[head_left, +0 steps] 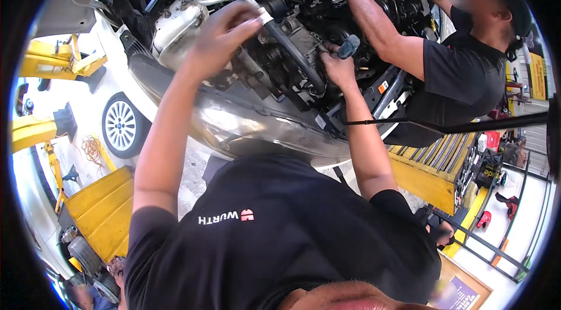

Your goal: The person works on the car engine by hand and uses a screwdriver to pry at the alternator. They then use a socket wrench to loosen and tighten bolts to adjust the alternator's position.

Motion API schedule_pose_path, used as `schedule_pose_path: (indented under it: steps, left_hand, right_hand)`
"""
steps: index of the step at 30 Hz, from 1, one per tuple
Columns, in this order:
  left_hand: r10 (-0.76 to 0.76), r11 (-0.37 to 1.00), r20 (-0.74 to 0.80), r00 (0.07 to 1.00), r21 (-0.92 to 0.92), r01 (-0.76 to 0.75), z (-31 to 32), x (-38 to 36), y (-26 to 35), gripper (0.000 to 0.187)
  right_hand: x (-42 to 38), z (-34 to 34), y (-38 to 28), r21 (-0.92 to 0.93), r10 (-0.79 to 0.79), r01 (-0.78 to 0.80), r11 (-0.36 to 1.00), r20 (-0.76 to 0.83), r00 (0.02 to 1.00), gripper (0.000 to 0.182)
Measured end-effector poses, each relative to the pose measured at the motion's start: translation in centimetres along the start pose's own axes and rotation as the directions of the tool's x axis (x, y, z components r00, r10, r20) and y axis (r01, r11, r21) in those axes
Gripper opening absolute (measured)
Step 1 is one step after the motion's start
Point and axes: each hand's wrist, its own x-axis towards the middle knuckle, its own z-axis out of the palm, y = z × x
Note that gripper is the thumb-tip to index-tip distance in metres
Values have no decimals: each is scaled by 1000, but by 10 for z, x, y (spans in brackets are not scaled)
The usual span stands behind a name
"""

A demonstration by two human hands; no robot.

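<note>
Within a dark metal engine bay (301,38), holds unclear, the left hand (225,35) curled loosely by a bent black-and-silver pipe (292,53), the right hand (338,68) bunched at a rounded blue-grey handle (349,46), probably light, stiff, best gripped around its bulb.

Strong light floods the left side here, bleaching the pale floor (85,99) almost white. Yellow lift parts (47,61) stand along that side, and a loose orange coil (92,150) lies near them. Lower down sits a yellow ramp (102,208). Over on the right I see a yellow platform (421,177) topped with dark bars, a yellow sign (536,76) before a pale wall (539,114), and, lower, a purple poster (463,294) on a brown board.
</note>
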Motion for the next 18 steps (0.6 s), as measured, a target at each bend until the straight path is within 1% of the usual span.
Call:
schedule_pose_path:
  steps: [1, 2, 3, 4, 5, 6, 7, 8, 10, 11, 12, 13, 15, 16, 17, 18]
  left_hand:
    - [-42, 998, -95, 995, 38, 46, -14, -18, -5, 33]
    - [-81, 993, -192, 978, 70, 96, -25, -37, -6, 32]
    - [-64, 992, -279, 958, 86, 91, -35, -54, -6, 30]
    - [-49, 991, -359, 932, 99, 90, -42, -70, -4, 29]
    - [-45, 994, -419, 907, 76, 84, -48, -85, -1, 27]
    - [-30, 996, -485, 874, 57, 66, -56, -99, -7, 27]
    - [-19, 998, -548, 836, 40, 49, -60, -107, -14, 26]
    - [-22, 998, -544, 839, 39, 52, -55, -106, -15, 26]
    - [8, 995, -516, 857, 93, 47, -40, -100, -10, 24]
    - [3, 995, -448, 894, 92, 42, -28, -91, -7, 22]
    - [49, 990, -360, 932, 144, 4, -15, -78, -1, 21]
    - [90, 981, -268, 959, 192, -39, -2, -66, 6, 21]
    - [153, 951, -142, 978, 291, -106, 22, -42, 33, 18]
    - [156, 949, -141, 978, 294, -110, 32, -32, 42, 18]
    - [161, 955, -114, 980, 268, -126, 40, -24, 49, 18]
    - [164, 961, -86, 983, 240, -140, 47, -18, 52, 18]
  right_hand:
    - [-3, -3, -4, 3, -2, 2, 1000, 4, 1000, 31]
    - [-9, -9, -11, -29, 44, -43, 999, 17, 999, 32]
    - [-11, -13, -14, -63, 91, -89, 994, 28, 995, 32]
    - [-8, -10, 6, -120, -7, 14, 993, 54, 999, 29]
    - [-12, -10, 8, -122, -2, 9, 992, 55, 999, 29]
    - [-20, -11, 6, 140, 95, -122, 983, 183, 978, 27]
    - [-27, -10, 3, 373, 153, -277, 886, 328, 932, 25]
    - [-32, -9, -3, 442, 145, -291, 849, 335, 931, 22]
    - [-30, -8, -6, 420, 145, -298, 857, 358, 923, 21]
    - [-28, -7, -7, 399, 138, -296, 868, 379, 915, 22]
    - [-24, -6, -5, 373, 123, -292, 881, 415, 901, 24]
    - [-24, -2, -4, 386, 112, -283, 878, 408, 906, 24]
    - [-24, 8, -2, 355, -34, -104, 929, 361, 932, 25]
    - [-22, 9, -4, 303, 32, -160, 940, 388, 921, 27]
    - [-22, 12, -4, 305, 30, -157, 939, 385, 923, 27]
    - [-24, 16, -3, 320, -21, -78, 944, 295, 955, 26]
